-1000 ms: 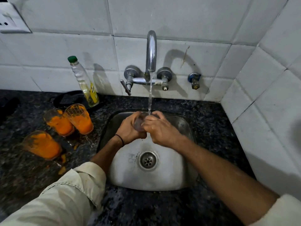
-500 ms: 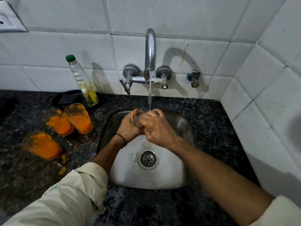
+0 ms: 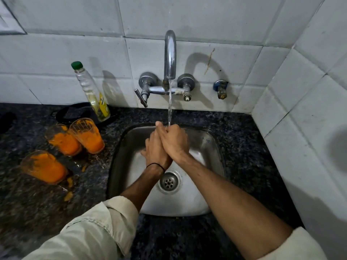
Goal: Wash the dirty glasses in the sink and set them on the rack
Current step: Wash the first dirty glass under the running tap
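Head view: three orange-smeared glasses [image 3: 88,136] stood on the counter [image 3: 37,203] left of the sink [image 3: 212,143]. Left hand [image 3: 155,152] and right hand [image 3: 174,143] pressed flat together, fingers straight, under the running tap [image 3: 170,53]; the bottle [image 3: 93,96] label was unreadable.

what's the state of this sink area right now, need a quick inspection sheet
surface: dark speckled counter, orange spills by the glasses
job's things: front glass, middle glass and back glass, all smeared orange, left of the sink; tap running; no rack seen
clutter: soap bottle, black ring behind it
hands: left hand and right hand pressed together under the stream, no glass visible
cables: nothing seen
surroundings: white tiled walls
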### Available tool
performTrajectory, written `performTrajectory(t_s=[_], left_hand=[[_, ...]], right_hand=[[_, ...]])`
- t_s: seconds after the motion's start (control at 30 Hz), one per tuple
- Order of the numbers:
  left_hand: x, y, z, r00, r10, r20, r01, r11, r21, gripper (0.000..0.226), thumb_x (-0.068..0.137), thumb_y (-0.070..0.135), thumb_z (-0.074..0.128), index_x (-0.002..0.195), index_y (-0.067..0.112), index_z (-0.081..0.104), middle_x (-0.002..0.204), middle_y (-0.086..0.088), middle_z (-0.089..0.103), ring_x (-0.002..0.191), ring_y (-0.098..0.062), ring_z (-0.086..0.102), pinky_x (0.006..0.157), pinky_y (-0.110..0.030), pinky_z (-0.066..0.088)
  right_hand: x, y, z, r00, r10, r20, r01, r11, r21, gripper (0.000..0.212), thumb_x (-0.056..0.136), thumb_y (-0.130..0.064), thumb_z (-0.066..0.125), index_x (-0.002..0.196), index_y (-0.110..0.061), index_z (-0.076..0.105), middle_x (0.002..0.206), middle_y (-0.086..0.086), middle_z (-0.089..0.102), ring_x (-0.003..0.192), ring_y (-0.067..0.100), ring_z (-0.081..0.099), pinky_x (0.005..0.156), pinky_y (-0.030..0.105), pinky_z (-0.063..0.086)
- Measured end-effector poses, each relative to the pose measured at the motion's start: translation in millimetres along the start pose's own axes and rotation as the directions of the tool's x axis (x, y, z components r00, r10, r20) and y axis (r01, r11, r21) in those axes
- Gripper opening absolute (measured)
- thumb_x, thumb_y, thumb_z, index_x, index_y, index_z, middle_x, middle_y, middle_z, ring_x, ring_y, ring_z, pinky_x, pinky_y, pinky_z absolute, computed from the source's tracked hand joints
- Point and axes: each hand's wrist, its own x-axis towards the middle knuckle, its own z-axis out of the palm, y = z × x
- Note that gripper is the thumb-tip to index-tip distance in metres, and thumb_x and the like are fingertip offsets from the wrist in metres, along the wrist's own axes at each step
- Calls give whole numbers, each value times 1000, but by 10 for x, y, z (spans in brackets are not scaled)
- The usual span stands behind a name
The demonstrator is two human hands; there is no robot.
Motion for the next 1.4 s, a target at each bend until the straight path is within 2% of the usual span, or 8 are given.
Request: performTrajectory(t_s=[0.13,0.27,0.5,0.7,0.93,1.1,1.23,1.4], left_hand=[[90,-104,-222,924,3,382,148,919,-365,16,84,18,72,97,19,62,84,4,69,93,-20,66,73,-22,53],[72,-372,-330,688,243,684,471,567,-675,26,80,4,67,106,1,64,98,-19,69,93,-31,69,84,-40,59],[9,-134,0,996,-3,88,16,988,-155,13,88,21,67,95,19,57,80,2,65,77,-16,65,66,-33,55],[69,-285,-257,783,176,597,298,736,-608,16,85,1,69,101,0,65,91,-13,70,87,-23,70,78,-34,57],[274,-351,-215,926,161,341,-147,987,-65,40,59,24,80,88,35,55,81,8,69,76,-15,69,65,-36,56],[432,-455,-426,835,286,471,-335,942,21,53,56,16,86,103,21,62,97,5,66,91,-19,64,77,-29,51],[353,-404,-304,770,217,600,-319,945,68,72,59,9,88,124,20,60,111,5,61,106,-13,60,84,-16,43],[383,-358,-332,798,317,513,-370,929,1,66,56,6,85,114,28,63,101,18,63,91,0,60,74,-5,42]], right_hand=[[157,77,-217,944,-174,280,207,974,-93,41,97,-41,55,71,-14,72,66,4,64,58,16,56,59,25,40],[161,92,-294,836,-223,501,263,965,-9,39,93,-38,60,65,-14,72,51,-2,63,43,6,56,45,20,43],[15,56,-6,984,-127,126,145,978,-148,41,98,-35,53,60,-20,53,58,-2,52,57,15,54,59,27,41],[118,112,-316,896,-236,375,240,970,37,43,95,-34,58,57,-15,64,49,-3,60,45,16,59,47,26,45],[-128,85,-117,920,78,385,-210,927,312,29,95,-17,51,67,-18,58,67,0,59,64,13,54,61,28,43],[-321,579,-139,775,-427,466,474,881,18,54,80,12,51,125,-15,64,130,3,63,118,14,57,100,24,41],[39,506,-462,373,-494,785,928,215,-305,56,86,-4,56,139,-22,52,150,0,48,145,20,35,122,52,6],[93,468,-198,455,-486,746,890,239,-387,48,77,-9,67,122,-22,57,132,1,58,128,21,48,115,43,30]])
